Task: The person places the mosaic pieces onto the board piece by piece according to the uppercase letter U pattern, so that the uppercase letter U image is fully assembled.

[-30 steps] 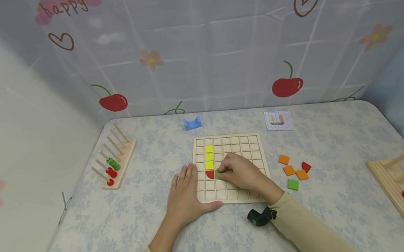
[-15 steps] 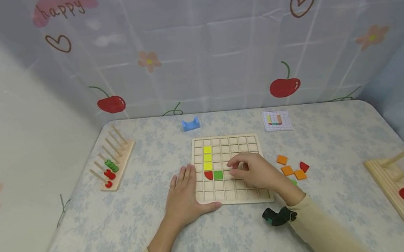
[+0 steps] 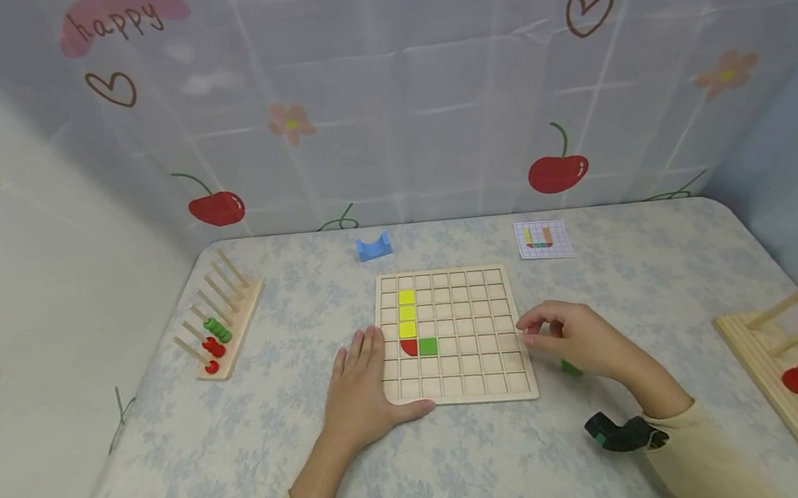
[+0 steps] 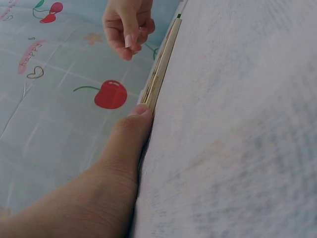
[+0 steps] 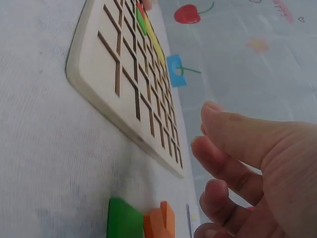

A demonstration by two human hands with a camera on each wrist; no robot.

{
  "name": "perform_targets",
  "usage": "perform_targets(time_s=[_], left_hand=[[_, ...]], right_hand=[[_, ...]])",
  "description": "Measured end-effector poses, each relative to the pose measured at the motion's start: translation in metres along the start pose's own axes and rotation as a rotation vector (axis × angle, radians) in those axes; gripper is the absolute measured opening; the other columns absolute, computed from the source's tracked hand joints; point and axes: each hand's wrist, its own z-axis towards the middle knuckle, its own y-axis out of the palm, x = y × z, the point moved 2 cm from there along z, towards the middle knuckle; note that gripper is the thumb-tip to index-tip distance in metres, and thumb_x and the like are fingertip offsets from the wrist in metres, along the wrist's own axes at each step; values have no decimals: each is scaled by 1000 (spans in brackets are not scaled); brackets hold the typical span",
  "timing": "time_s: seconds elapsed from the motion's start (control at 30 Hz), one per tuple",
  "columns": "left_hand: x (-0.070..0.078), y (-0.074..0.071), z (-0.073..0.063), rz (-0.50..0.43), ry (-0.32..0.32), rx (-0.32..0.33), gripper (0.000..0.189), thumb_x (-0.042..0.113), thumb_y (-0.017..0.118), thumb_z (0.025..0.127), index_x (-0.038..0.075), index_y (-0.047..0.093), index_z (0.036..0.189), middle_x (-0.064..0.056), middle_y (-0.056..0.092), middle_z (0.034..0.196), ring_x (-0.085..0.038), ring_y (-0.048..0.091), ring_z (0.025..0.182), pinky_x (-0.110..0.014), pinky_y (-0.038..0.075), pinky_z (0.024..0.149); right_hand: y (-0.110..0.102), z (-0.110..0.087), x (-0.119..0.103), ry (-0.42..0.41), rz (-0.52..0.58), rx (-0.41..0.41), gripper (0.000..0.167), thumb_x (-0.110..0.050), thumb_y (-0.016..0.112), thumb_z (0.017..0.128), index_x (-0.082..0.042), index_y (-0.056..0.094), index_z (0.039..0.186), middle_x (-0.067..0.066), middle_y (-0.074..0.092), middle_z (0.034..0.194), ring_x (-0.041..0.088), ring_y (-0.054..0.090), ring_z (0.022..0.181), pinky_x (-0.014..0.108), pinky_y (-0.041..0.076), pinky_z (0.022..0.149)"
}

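My left hand (image 3: pixel 358 387) lies flat with fingers spread, its fingertips and thumb at the left and near edges of the wooden grid board (image 3: pixel 480 332). Set in the grid are several yellow squares (image 3: pixel 408 313) in a column, a red quarter-round piece (image 3: pixel 409 347) below them and a green square (image 3: pixel 428 347) beside it. Just off the board's right edge, above the table, my right hand (image 3: pixel 578 339) has loosely bent fingers with nothing between them. A loose green square (image 5: pixel 125 219) and orange squares (image 5: pixel 161 222) lie below it, mostly hidden by the hand in the head view.
A printed pattern card (image 3: pixel 543 240) lies behind the board on the right. A blue cradle-shaped block (image 3: pixel 374 247) stands at the back. Left is a small peg rack with beads (image 3: pixel 233 327); a bigger wooden rack (image 3: pixel 783 393) stands at the right edge.
My right hand has let go of the green square in the grid cell beside the red piece and moved right, off the board, over the loose pieces. The left hand stays on the board's edge.
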Motion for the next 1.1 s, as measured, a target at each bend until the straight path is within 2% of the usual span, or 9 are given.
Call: perform_targets(time_s=[0.3, 0.43, 0.7, 0.93, 1.1], left_hand=[[-2, 2, 0, 3, -12, -11, 138, 94, 54, 64, 8, 5, 160, -8, 9, 168, -23, 3, 156, -49, 5, 126], [-3, 3, 1, 15, -16, -18, 138, 96, 51, 63, 9, 5, 160, -7, 7, 168, -22, 2, 156, -48, 5, 126], [-1, 2, 1, 11, -20, -19, 139, 95, 53, 63, 8, 5, 160, -8, 7, 168, -22, 3, 156, -47, 4, 127], [0, 1, 0, -5, -20, -8, 138, 93, 56, 63, 7, 7, 160, -9, 10, 168, -23, 5, 156, -48, 6, 126], [-1, 2, 1, 5, -22, -6, 140, 95, 54, 62, 7, 6, 160, -9, 10, 168, -23, 5, 156, -48, 6, 126]], right_hand=[[-19, -21, 21, 50, -45, 24, 21, -22, 73, 91, -13, 72, 109, 1, 65, 92, 10, 44, 65, 23, 39, 53], [-22, -27, 27, 72, -65, 29, 19, -22, 74, 90, -14, 73, 107, -1, 66, 91, 9, 47, 68, 23, 41, 56], [-23, -33, 40, 102, -80, 21, 19, -21, 75, 89, -16, 73, 107, -3, 66, 90, 9, 50, 73, 22, 44, 60], [-20, -35, 44, 89, -66, 9, 17, -22, 74, 90, -15, 73, 105, -2, 65, 89, 8, 50, 73, 22, 44, 59], [-18, -36, 45, 87, -62, 2, 18, -24, 75, 89, -15, 73, 104, -3, 65, 89, 6, 52, 73, 22, 46, 61]])
